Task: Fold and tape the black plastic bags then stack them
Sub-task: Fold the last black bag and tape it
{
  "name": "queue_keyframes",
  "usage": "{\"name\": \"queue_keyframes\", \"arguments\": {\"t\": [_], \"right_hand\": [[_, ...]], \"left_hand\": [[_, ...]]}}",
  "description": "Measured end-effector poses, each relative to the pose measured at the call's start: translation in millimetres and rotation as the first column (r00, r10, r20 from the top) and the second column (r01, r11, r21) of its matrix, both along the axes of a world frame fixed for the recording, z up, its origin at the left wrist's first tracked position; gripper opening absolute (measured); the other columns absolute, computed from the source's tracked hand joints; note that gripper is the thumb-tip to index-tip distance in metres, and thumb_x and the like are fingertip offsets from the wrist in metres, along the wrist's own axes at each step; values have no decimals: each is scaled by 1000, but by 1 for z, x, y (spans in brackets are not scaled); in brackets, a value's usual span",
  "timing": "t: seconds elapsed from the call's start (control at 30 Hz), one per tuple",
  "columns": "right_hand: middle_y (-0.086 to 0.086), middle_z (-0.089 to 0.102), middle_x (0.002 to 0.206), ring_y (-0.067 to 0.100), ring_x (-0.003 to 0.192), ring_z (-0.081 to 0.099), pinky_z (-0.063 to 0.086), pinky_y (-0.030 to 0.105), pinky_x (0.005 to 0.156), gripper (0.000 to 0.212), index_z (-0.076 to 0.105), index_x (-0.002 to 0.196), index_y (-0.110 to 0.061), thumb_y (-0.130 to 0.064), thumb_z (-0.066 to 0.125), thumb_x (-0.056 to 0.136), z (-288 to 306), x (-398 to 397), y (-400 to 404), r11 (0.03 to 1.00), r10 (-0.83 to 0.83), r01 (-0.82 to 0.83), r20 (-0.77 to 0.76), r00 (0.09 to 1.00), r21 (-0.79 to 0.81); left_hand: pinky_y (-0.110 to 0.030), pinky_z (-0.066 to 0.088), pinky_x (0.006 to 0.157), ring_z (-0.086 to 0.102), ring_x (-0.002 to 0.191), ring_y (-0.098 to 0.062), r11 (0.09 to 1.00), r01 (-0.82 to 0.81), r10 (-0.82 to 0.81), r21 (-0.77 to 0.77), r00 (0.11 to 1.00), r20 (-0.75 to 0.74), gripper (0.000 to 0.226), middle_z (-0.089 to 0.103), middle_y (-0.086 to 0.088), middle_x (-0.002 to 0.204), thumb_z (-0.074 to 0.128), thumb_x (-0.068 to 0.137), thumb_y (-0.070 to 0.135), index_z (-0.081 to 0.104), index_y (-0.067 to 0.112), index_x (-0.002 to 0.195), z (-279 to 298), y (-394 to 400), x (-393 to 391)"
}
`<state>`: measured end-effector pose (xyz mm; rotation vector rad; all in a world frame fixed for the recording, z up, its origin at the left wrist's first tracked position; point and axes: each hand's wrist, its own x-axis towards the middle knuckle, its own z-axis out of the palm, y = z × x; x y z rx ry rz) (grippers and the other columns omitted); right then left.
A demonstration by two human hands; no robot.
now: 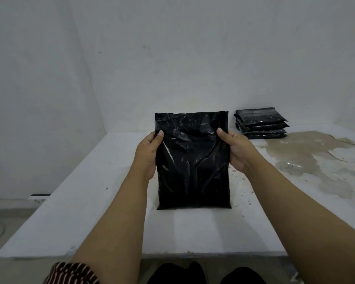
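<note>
A shiny black plastic bag (pixel 193 160) stands upright in front of me, its lower edge on the white table (pixel 90 201). My left hand (pixel 147 154) grips its left edge, thumb on the front. My right hand (pixel 236 150) grips its right edge the same way. The fingers of both hands are hidden behind the bag. A stack of several folded black bags (pixel 261 124) lies at the back right of the table, against the wall.
A large brownish stain (pixel 316 160) covers the right part of the table. White walls close in behind and to the left. The table's near edge runs just above my dark knees (pixel 176 273). Grey floor lies to the left.
</note>
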<state>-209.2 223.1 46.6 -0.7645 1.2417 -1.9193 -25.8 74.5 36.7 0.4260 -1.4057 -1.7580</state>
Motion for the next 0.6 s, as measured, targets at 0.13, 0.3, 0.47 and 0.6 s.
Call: {"name": "queue_keyframes", "arguments": {"t": [0.13, 0.3, 0.47, 0.6], "right_hand": [[12, 71, 104, 22, 92, 69, 57, 31, 82, 25, 66, 108, -4, -23, 57, 94, 5, 1, 0, 997, -40, 37, -42, 998, -68], [5, 73, 95, 17, 88, 69, 56, 32, 87, 18, 69, 99, -10, -22, 56, 95, 12, 4, 1, 990, -108, 99, -87, 990, -101], [1, 69, 79, 15, 69, 65, 54, 32, 66, 14, 68, 87, -14, -21, 59, 94, 23, 8, -1, 970, -242, 243, -183, 953, -18], [-1, 63, 86, 18, 82, 64, 55, 41, 80, 15, 62, 102, -20, -21, 66, 88, 27, 3, -10, 871, -474, 491, -312, 824, -27]], "left_hand": [[-35, 52, 96, 67, 109, -23, 999, -37, 37, -1, 999, -34, 27, 71, -9, 115, 57, 97, 29, 68, 11, 115, 4, -1, -2], [-31, 53, 89, 68, 99, -17, 997, -72, 70, -26, 996, -58, 20, 72, -5, 106, 56, 98, 26, 68, 12, 108, 8, -2, -3], [-24, 55, 79, 67, 93, -13, 997, -78, 79, 14, 991, -108, 17, 72, -2, 100, 55, 99, 22, 66, 11, 105, 12, 1, -3], [-28, 57, 75, 68, 93, -17, 990, -120, 128, 75, 984, -123, 17, 71, -4, 101, 56, 98, 22, 66, 11, 107, 19, 3, -4]]}}
